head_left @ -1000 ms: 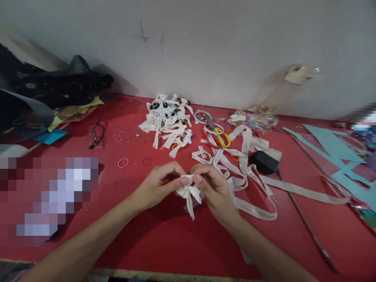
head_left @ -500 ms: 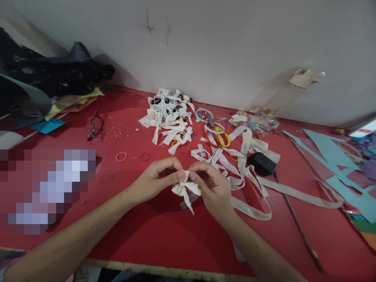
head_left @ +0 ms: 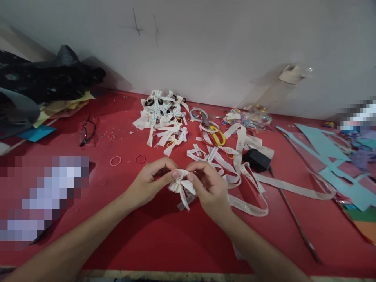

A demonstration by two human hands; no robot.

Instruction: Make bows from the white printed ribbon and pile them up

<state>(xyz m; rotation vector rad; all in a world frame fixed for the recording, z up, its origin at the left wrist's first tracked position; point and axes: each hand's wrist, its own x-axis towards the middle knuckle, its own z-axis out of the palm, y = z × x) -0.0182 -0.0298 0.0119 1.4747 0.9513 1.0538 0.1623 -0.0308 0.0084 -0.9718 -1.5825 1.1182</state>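
Note:
My left hand (head_left: pixel 151 182) pinches the left side of a knotted cream fabric bow (head_left: pixel 181 186) between thumb and fingers. On its right side, my right hand (head_left: pixel 210 186) grips the same bow with thumb and fingertips. The bow's loose tails hang down between the hands, above the red table (head_left: pixel 164 243). Beyond the hands lies a pile of white and cream fabric bows (head_left: pixel 164 113), some with elastic bands. Printed ribbon strips (head_left: pixel 241 156) are tangled beside my right hand. Two thin pink bands (head_left: pixel 115 161) lie left of the hands.
Scissors with red and yellow handles (head_left: pixel 217 137) lie behind the ribbons. Eyeglasses (head_left: pixel 87 131) are at the left, a black block (head_left: pixel 257 159) and a thin rod (head_left: pixel 296 223) at the right. Light-blue cut sheets (head_left: pixel 343 176) lie far right; a dark bag (head_left: pixel 49 74) sits at the back left.
The view has shifted slightly, so most of the table's things appear further left. Both hands still hold the cream bow, its upper part now spread a little wider between the thumbs.

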